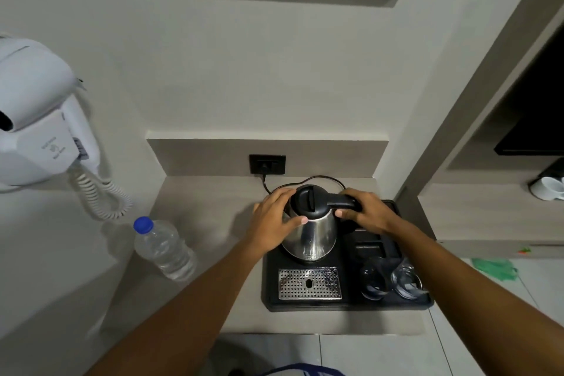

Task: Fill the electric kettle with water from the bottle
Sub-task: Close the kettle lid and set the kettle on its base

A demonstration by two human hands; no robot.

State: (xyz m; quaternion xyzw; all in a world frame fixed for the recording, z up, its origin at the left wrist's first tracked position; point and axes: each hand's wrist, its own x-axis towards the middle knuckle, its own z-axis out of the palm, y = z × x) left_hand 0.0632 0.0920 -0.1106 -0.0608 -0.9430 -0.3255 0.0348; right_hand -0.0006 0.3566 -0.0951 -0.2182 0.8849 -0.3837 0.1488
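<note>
A steel electric kettle with a black lid and handle stands upright at the back of a black tray. Its lid is closed. My left hand lies against the kettle's left side, fingers curved around the body, thumb on the steel. My right hand is wrapped around the black handle on the right. A clear water bottle with a blue cap stands capped on the counter, well left of the tray and apart from both hands.
The tray also holds a perforated metal drip grate and two upturned glasses. A power cord runs from the kettle to a wall socket. A wall-mounted white hair dryer with a coiled cord hangs at left. White cups sit on a shelf at right.
</note>
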